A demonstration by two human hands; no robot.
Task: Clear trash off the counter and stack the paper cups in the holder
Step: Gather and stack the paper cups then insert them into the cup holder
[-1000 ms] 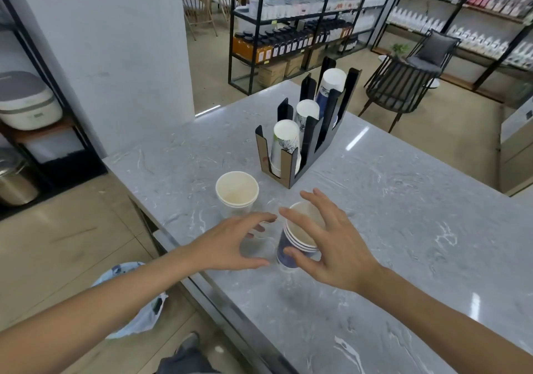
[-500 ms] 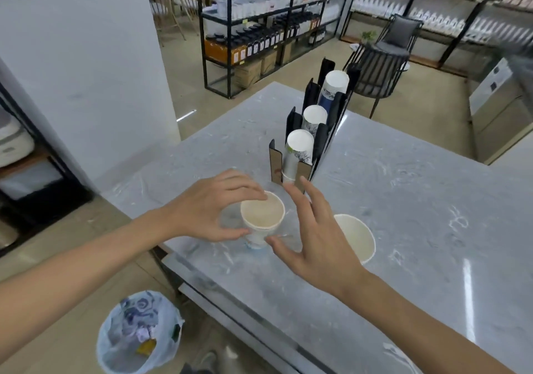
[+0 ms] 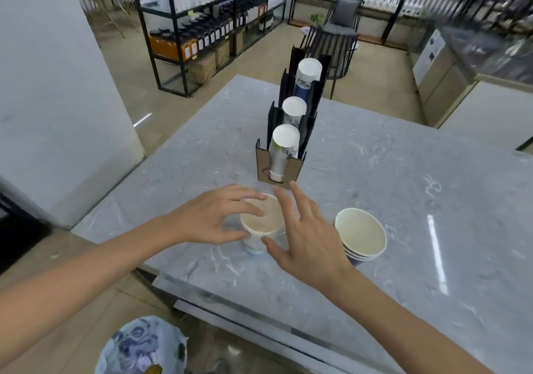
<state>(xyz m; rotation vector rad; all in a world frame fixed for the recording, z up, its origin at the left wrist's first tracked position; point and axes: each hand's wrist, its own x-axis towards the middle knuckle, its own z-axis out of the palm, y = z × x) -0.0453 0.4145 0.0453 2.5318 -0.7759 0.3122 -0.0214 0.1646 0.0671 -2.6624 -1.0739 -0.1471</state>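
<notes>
Left hand [image 3: 215, 219] fingers curl round white cup [image 3: 261, 219] rim, right hand [image 3: 302, 233] spread open beside it; squeeze lightly, lift straight, nest into stack [image 3: 360, 235] right of grip

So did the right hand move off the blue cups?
Yes. The right hand left the blue cup stack and went left, nearer the front of the cup holder, beside the white cup.

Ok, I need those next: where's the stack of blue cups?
Head view: the stack of blue cups stands on the counter, just right of the right hand.
</notes>
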